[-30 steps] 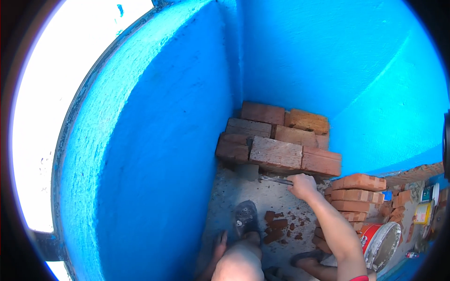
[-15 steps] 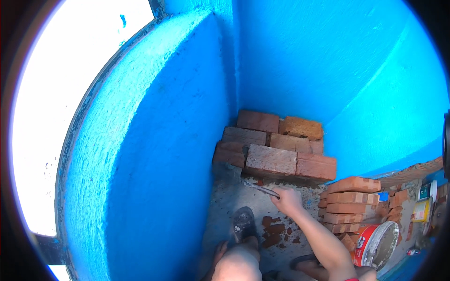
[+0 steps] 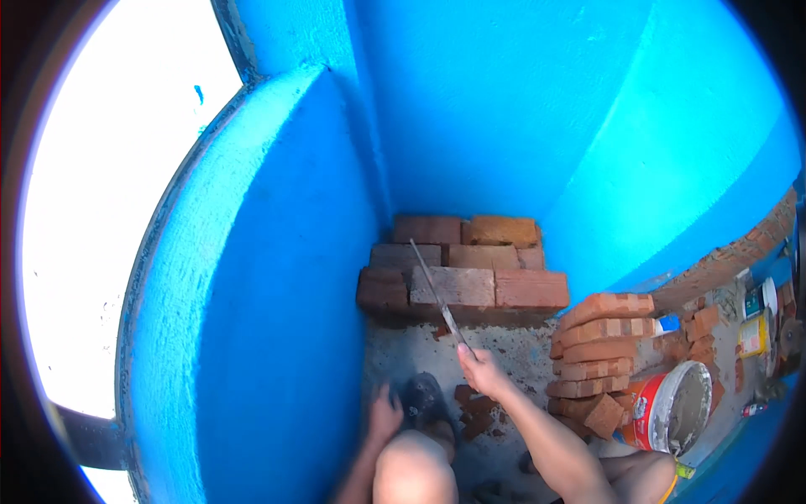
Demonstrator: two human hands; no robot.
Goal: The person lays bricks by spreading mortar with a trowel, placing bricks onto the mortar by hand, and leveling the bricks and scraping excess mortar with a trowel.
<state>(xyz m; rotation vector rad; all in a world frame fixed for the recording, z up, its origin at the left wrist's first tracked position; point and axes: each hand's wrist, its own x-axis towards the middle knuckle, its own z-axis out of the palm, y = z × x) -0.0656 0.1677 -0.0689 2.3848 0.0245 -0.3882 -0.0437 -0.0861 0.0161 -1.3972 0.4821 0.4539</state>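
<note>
My right hand [image 3: 480,371] grips the handle of a trowel [image 3: 437,290]. Its thin blade shows nearly edge-on, and the tip points away over the stepped brick stack [image 3: 453,287] in the corner. I cannot tell whether the blade touches the bricks. Beside my left foot in its dark shoe [image 3: 426,396], my left hand [image 3: 385,413] hangs low by the blue wall, fingers loosely apart and nothing seen in them. Broken brick pieces [image 3: 478,412] lie on the grey floor between my feet.
Blue walls [image 3: 285,319] close in at the left and back. At the right stand a pile of loose bricks [image 3: 600,336] and a red bucket [image 3: 642,410] of grey mortar [image 3: 693,403]. Farther right are a yellow container [image 3: 754,336] and a low brick edge [image 3: 714,265].
The trowel has swung up from low at the stack's front left, turning edge-on over the bricks. My left hand has come into fuller view beside the knee. The view has shifted right.
</note>
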